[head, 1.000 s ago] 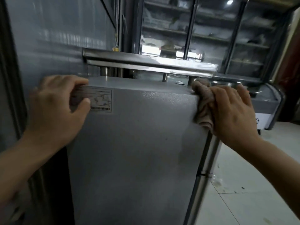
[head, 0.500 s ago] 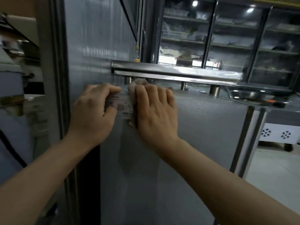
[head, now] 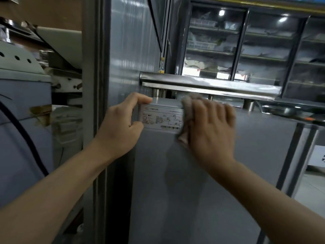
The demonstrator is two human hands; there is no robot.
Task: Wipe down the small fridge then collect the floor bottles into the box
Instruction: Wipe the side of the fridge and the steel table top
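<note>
The small grey fridge [head: 202, 182] fills the middle of the view, with a white rating label [head: 161, 118] near its top left corner. My left hand [head: 121, 127] grips that top left corner, fingers hooked over the top edge and thumb on the side face. My right hand [head: 211, 127] presses a greyish-brown cloth [head: 187, 110] flat against the upper side panel, just right of the label. The cloth shows above and left of the fingers. No floor bottles or box are in sight.
A steel shelf rail [head: 211, 85] runs just above the fridge top. A tall grey panel [head: 130, 50] stands behind on the left. Glass-door display coolers [head: 246, 46] line the back. A steel table leg [head: 295, 155] and pale floor [head: 311, 196] lie to the right.
My right hand swept the cloth from the fridge's right edge across to the label, then slid slightly back right, uncovering the label. My left hand kept its grip on the corner.
</note>
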